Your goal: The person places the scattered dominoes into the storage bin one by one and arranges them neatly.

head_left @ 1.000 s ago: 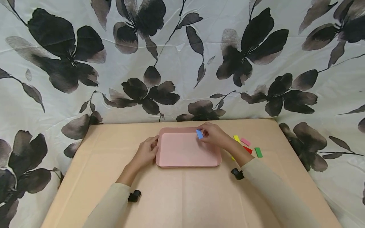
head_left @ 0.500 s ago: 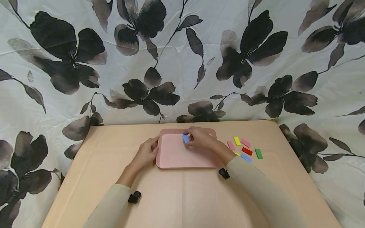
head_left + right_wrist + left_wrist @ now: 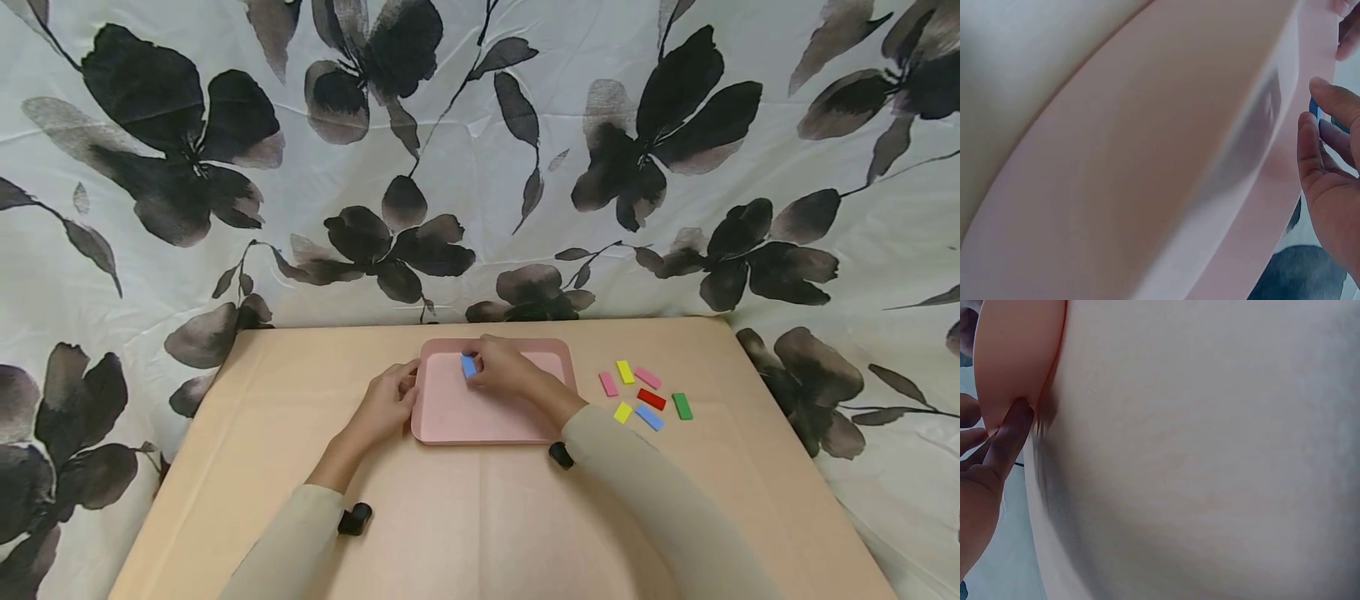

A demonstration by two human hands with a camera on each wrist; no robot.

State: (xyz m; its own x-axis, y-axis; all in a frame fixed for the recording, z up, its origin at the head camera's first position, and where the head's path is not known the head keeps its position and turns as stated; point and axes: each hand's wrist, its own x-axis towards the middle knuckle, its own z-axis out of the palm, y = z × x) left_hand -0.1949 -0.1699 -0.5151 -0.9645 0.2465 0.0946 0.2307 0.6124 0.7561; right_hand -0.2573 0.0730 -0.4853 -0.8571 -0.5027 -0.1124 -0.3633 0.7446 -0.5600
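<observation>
A pink rectangular tray point(image 3: 487, 408) lies near the far edge of the table. At its left side, my left hand point(image 3: 384, 402) grips the rim; the left wrist view has the thumb point(image 3: 1016, 425) against the tray's side and the other fingers round the corner. Over the tray's far left part, my right hand point(image 3: 504, 367) pinches a small flat blue block point(image 3: 468, 366) between thumb and fingertips. In the right wrist view only a sliver of the blue block point(image 3: 1314, 107) shows between the fingers, above the tray's raised wall.
Right of the tray lie several small blocks: pink point(image 3: 608, 384), yellow point(image 3: 625, 372), red point(image 3: 651, 399), blue point(image 3: 649, 417) and green point(image 3: 682, 407) among them. A floral cloth point(image 3: 480, 167) hangs behind the table's far edge point(image 3: 645, 319).
My right hand has moved left across the tray with the blue block, from its far right part to its far left. The loose blocks on the right are uncovered. The left hand stays at the rim.
</observation>
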